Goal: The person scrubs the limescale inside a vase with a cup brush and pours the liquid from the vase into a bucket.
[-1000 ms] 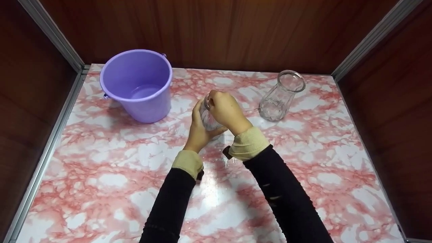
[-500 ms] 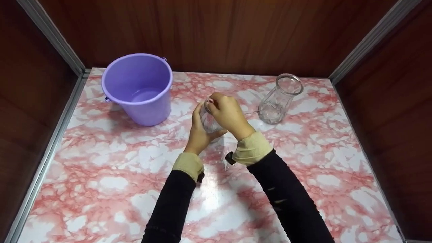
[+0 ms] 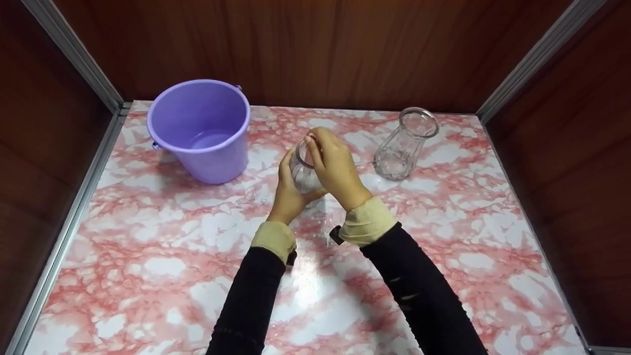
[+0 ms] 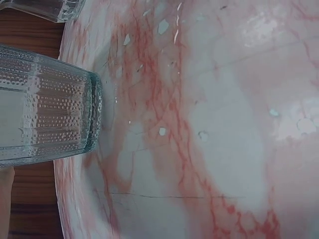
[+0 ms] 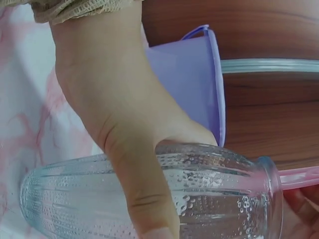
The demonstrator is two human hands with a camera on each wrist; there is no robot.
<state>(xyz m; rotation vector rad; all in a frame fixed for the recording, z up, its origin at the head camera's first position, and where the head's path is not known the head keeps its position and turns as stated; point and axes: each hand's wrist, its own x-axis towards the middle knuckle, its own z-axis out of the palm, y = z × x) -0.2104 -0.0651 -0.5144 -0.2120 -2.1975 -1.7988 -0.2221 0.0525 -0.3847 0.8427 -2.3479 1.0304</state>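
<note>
A clear ribbed glass vase (image 3: pixel 301 173) stands mid-table with its base at the marble surface (image 4: pixel 45 104). My left hand (image 3: pixel 288 196) wraps round its body from the near-left side. My right hand (image 3: pixel 336 165) grips it at the top, with the fingers over the rim and the thumb lying across the beaded wall (image 5: pixel 214 199). The vase's mouth is largely hidden under the right hand (image 5: pixel 109 99). A second, empty glass vase (image 3: pixel 402 145) stands apart at the back right.
A purple plastic bucket (image 3: pixel 217 165) with a little water stands at the back left, also behind the hand in the right wrist view (image 5: pixel 187 74). Wooden walls with metal corner strips close in the pink-veined marble table (image 3: pixel 443 236) on three sides.
The right hand has shifted slightly at the vase's mouth, its fingers now lying further over the rim. The left hand and the vase stay where they were.
</note>
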